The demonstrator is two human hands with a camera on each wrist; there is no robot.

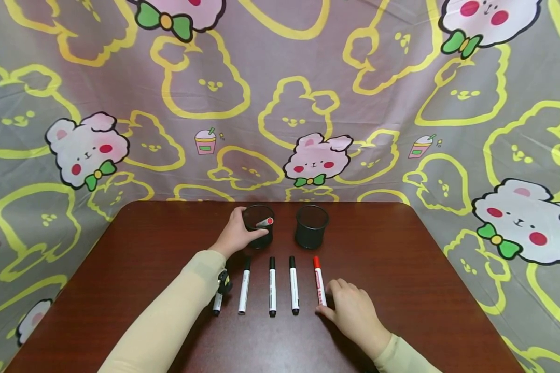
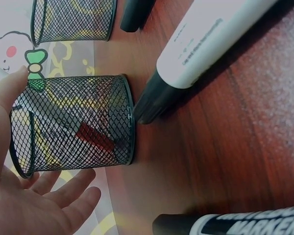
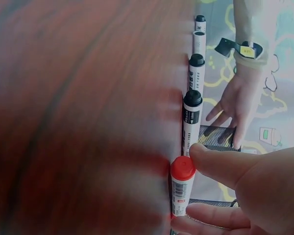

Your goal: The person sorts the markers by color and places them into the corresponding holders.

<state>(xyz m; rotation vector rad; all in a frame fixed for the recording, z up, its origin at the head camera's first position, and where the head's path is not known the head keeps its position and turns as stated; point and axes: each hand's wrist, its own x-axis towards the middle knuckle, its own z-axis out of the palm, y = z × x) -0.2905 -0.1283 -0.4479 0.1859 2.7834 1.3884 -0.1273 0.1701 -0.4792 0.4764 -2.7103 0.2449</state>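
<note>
In the head view my left hand [image 1: 235,233] holds a black mesh pen cup [image 1: 267,239], its thumb across the front and its fingers round the far side. Inside this cup leans a red-capped marker [image 2: 61,116], cap down in the left wrist view. My right hand [image 1: 357,313] pinches a red whiteboard marker [image 1: 318,280] that lies on the table, thumb on one side of its near end and fingers on the other. Left of it lie black markers, among them one [image 1: 293,285], another [image 1: 273,286] and a third [image 1: 245,287].
A second black mesh cup [image 1: 311,228] stands right of the held one. Partly under my left wrist lies a further black marker [image 1: 217,304]. The brown table [image 1: 401,259] meets a patterned cloth [image 1: 378,114] at its back and sides.
</note>
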